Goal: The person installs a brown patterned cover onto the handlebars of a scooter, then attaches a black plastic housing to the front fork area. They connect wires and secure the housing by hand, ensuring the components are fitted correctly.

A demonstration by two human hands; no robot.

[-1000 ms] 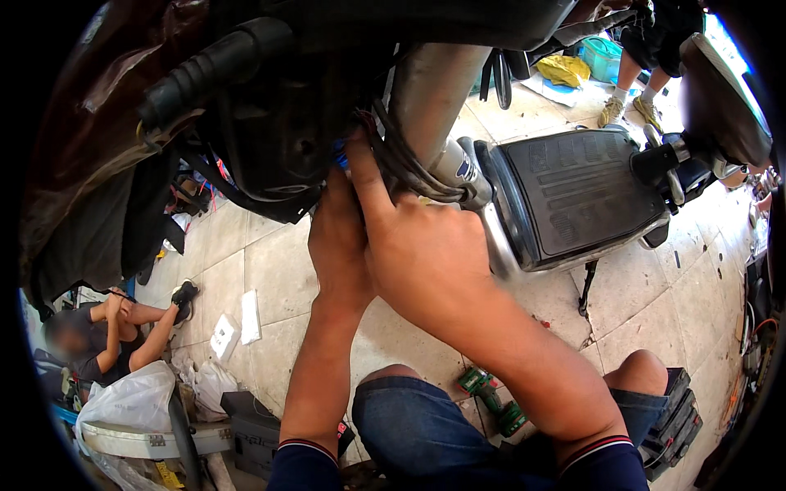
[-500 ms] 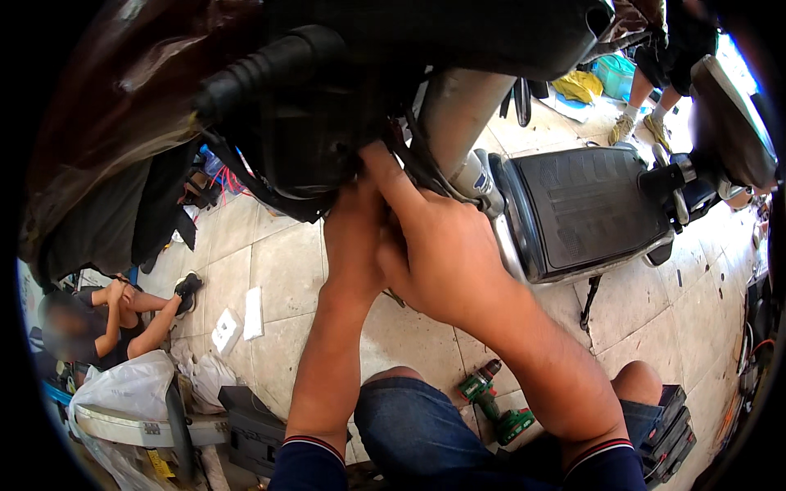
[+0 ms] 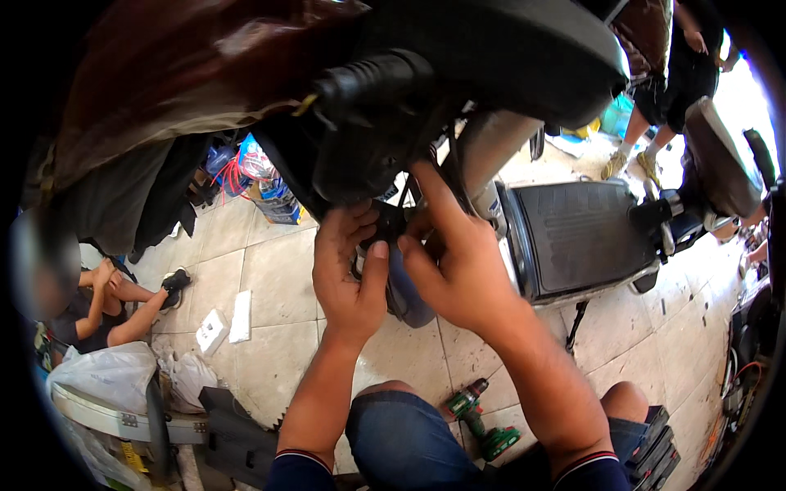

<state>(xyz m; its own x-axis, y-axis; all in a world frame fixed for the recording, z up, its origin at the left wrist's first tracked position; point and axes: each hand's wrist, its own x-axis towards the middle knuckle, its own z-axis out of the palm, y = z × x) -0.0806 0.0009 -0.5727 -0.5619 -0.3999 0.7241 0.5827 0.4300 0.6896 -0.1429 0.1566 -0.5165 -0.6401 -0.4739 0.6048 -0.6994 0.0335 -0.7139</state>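
Observation:
Both my hands are up under the front of an electric scooter, below a black plastic housing (image 3: 360, 155). My left hand (image 3: 352, 274) has its fingers curled and thumb bent around the edge of a small black part (image 3: 390, 219) hanging beneath the housing. From the other side, my right hand (image 3: 467, 266) grips near the same part with thumb and curled fingers, while its index finger reaches up to black cables (image 3: 452, 168). Exactly what sits between the fingertips is partly hidden. A grey steering column (image 3: 495, 143) rises beside the cables.
Right of my hands lies the scooter's black footboard (image 3: 581, 237), with a seat (image 3: 720, 159) beyond. A green cordless drill (image 3: 479, 421) rests on the tiled floor (image 3: 278, 368) by my knee. One person (image 3: 98, 303) sits at left; another (image 3: 655, 123) stands far right.
My hands, overlapping before, have moved apart, and the small black part now shows between them. The housing sits lower and further right in view, uncovering a box on the floor behind.

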